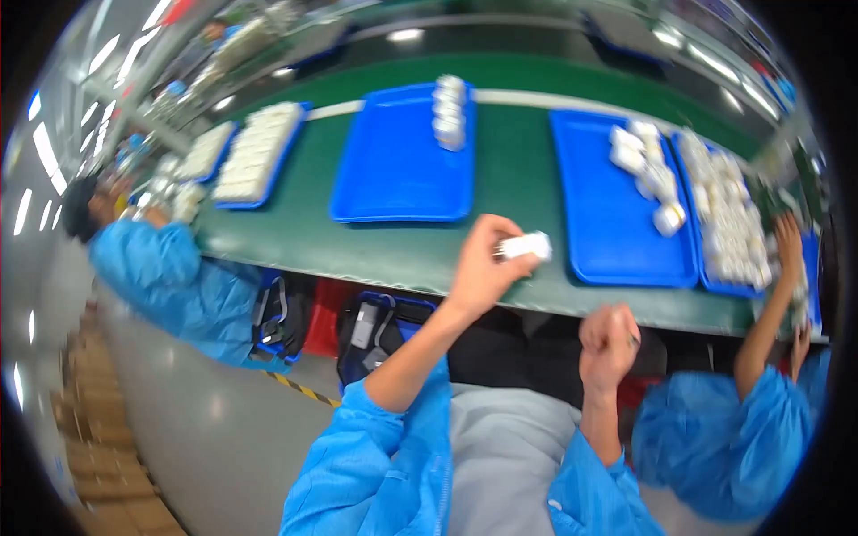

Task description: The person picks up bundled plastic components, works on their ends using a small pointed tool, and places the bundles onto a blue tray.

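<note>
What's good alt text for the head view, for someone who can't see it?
The left hand holds a small white piece over a green worktable; the right hand is curled near its edge. Beyond lie blue trays bearing white pieces; blue-clothed co-workers flank the person.

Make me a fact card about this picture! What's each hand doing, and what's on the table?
Left hand: pinches a small white blocky piece
Right hand: curled closed, contents unclear
Surface: long green table
Middle: shallow blue rectangular tray, white pieces lined up along its right side
Right of it: another blue tray, several white pieces inside
Neighbours: a person in blue at left, another at right
</note>
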The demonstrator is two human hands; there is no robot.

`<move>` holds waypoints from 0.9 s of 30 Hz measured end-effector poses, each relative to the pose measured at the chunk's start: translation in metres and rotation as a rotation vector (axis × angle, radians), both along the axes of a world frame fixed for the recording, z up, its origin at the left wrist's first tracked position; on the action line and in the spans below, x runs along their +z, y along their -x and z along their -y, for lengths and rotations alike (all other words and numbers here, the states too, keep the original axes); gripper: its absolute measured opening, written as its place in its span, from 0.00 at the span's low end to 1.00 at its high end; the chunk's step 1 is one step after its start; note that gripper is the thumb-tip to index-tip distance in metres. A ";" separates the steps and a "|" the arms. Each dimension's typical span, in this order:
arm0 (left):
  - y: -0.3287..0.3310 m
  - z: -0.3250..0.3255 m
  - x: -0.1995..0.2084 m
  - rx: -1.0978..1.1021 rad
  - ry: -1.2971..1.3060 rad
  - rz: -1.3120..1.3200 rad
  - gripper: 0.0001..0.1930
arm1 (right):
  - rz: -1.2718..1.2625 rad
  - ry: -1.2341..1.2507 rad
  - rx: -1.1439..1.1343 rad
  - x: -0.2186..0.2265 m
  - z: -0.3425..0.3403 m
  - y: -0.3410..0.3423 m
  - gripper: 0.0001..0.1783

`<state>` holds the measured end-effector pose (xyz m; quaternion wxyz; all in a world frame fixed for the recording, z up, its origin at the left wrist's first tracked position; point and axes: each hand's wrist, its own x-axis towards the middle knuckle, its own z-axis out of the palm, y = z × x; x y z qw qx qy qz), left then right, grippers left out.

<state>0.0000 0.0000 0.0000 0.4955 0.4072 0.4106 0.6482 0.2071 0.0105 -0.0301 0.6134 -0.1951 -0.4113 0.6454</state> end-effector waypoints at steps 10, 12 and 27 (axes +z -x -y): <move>-0.058 0.010 -0.017 -0.228 0.138 0.293 0.19 | 0.205 -0.016 0.259 0.001 -0.032 -0.018 0.29; -0.061 0.014 -0.021 -0.228 0.149 0.257 0.19 | 0.206 -0.008 0.281 -0.003 -0.033 -0.016 0.28; -0.065 0.011 -0.025 -0.249 0.305 -0.302 0.22 | -0.330 -0.190 0.187 0.004 -0.037 -0.037 0.38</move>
